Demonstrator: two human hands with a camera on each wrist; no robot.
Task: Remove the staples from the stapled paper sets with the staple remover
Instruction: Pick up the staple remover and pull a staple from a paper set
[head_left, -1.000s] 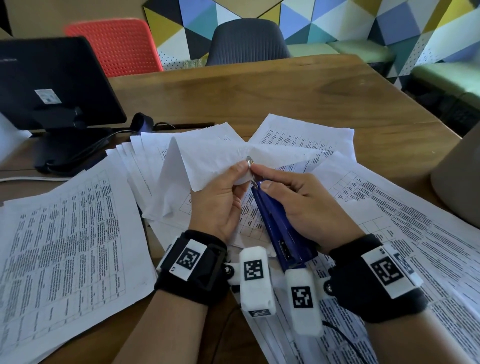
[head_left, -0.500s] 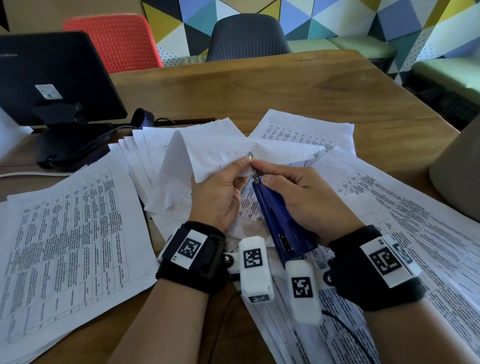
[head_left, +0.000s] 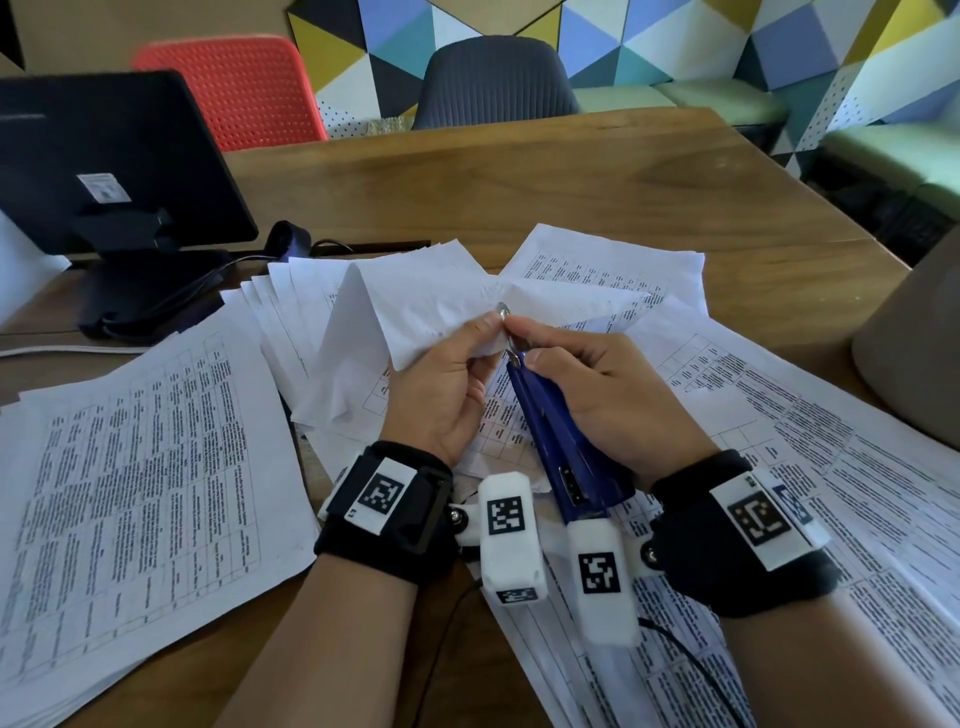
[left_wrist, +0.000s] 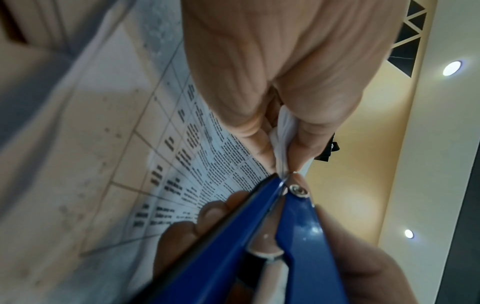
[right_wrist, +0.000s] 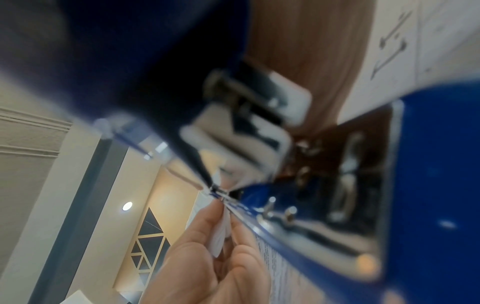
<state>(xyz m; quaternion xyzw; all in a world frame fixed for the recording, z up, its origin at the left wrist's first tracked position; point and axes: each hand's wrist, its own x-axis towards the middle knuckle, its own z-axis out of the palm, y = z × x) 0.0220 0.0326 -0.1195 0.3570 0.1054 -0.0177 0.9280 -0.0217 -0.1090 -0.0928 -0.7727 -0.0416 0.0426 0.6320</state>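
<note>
My left hand (head_left: 457, 374) pinches the corner of a stapled paper set (head_left: 415, 306) between thumb and fingers and holds it lifted above the table. My right hand (head_left: 587, 384) grips a blue staple remover (head_left: 561, 447), whose metal tip (head_left: 506, 332) touches the pinched corner. In the left wrist view the paper corner (left_wrist: 281, 144) sits between my thumb and forefinger, and the blue staple remover (left_wrist: 293, 236) meets it at its tip. The right wrist view shows the blurred blue staple remover (right_wrist: 428, 174) close up and my left hand (right_wrist: 207, 253) pinching the paper. The staple itself is too small to see.
Printed sheets cover the wooden table (head_left: 519, 176): one stack at the left (head_left: 130, 493), more at the right (head_left: 805, 467) and under my hands. A black monitor (head_left: 104, 156) with cables stands at the back left. A grey object (head_left: 914, 353) sits at the right edge.
Both hands stay together at the paper corner, with hardly any movement. The head view has shifted slightly.
</note>
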